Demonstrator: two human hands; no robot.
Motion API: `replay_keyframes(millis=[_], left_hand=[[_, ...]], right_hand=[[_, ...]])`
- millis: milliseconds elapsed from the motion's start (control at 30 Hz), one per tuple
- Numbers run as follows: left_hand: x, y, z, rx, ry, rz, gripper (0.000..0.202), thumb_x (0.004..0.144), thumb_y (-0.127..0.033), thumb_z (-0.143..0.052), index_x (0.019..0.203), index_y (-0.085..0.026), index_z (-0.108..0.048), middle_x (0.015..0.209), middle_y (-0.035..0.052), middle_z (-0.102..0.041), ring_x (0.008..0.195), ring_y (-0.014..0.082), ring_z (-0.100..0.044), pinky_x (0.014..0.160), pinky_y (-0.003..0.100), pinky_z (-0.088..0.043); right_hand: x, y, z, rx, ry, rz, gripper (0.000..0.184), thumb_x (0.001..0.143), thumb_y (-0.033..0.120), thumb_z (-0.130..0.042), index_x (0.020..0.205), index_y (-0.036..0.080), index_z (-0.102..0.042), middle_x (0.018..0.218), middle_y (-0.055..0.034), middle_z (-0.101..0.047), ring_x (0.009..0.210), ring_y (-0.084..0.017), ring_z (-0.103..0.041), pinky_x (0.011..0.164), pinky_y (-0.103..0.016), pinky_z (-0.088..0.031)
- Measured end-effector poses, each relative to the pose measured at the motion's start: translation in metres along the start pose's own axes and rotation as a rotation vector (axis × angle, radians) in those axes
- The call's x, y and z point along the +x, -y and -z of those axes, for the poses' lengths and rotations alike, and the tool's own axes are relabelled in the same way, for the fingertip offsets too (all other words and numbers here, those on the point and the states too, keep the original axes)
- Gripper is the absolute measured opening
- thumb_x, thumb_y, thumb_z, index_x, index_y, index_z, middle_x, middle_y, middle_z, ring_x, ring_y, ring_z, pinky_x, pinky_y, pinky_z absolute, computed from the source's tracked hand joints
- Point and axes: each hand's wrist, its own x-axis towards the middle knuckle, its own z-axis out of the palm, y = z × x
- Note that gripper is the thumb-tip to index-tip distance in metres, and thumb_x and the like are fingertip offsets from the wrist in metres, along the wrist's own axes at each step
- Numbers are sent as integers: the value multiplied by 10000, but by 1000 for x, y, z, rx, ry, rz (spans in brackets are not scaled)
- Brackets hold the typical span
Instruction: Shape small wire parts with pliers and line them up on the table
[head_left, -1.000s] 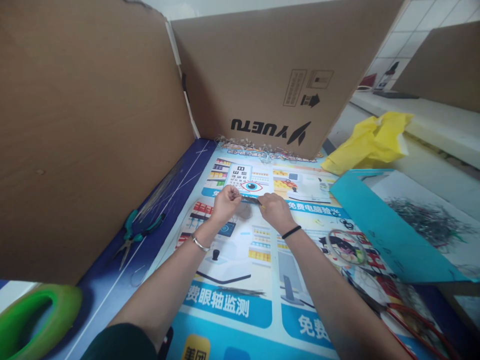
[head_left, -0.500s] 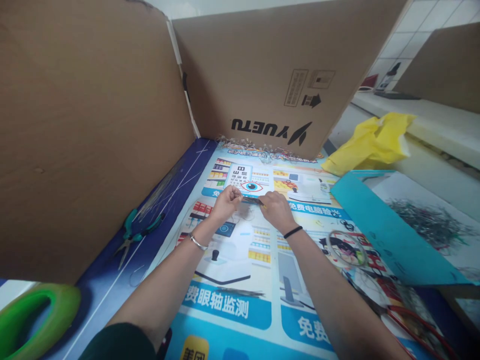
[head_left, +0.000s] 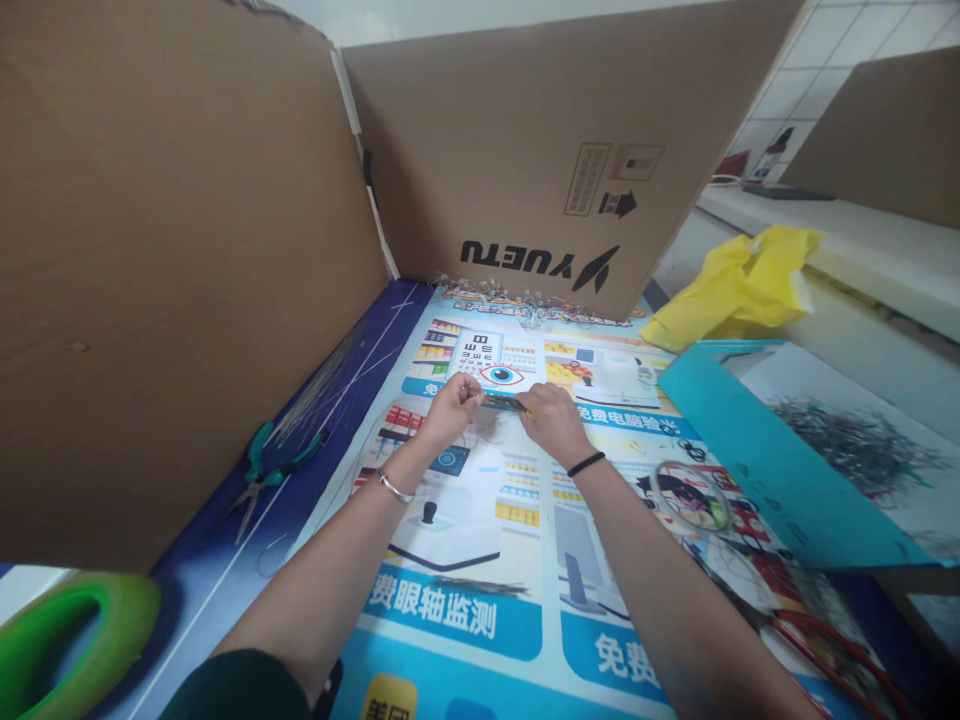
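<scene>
My left hand (head_left: 450,410) and my right hand (head_left: 550,420) are held close together above a printed poster (head_left: 480,560). Both are closed in a pinch on a thin dark strip (head_left: 501,402) that spans the gap between them. The strip is small and I cannot make out what it is. A metal bangle sits on my left wrist and a black band on my right wrist.
Cardboard walls (head_left: 172,260) stand at the left and back. Teal-handled pliers (head_left: 264,470) lie at the left and a green ring (head_left: 67,640) at the bottom left. To the right are a yellow bag (head_left: 739,285), a teal board (head_left: 780,460), a wire pile (head_left: 855,445) and red-handled tools (head_left: 825,640).
The hands stay almost still, pinching the strip; they have shifted very slightly.
</scene>
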Motion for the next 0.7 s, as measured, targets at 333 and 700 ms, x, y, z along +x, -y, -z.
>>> replay_keyframes(millis=[333,700], left_hand=[[0,0,0,15,22,21,119,714,-187,-526,788,-183,-432,638,-45,-537,430,41,-381,424,180,-286],[0,-2,-1,-19,1,50,148,686,-183,-558,781,-186,-445,647,-47,-568,433,40,-406,430,177,-310]], right_hand=[[0,2,4,-26,29,3,185,805,220,-497,906,197,-650,826,-52,-602,821,-180,-485,742,-285,-299],[0,1,2,7,26,-7,206,826,238,-473,900,201,-662,823,-49,-625,805,-173,-518,732,-265,-335]])
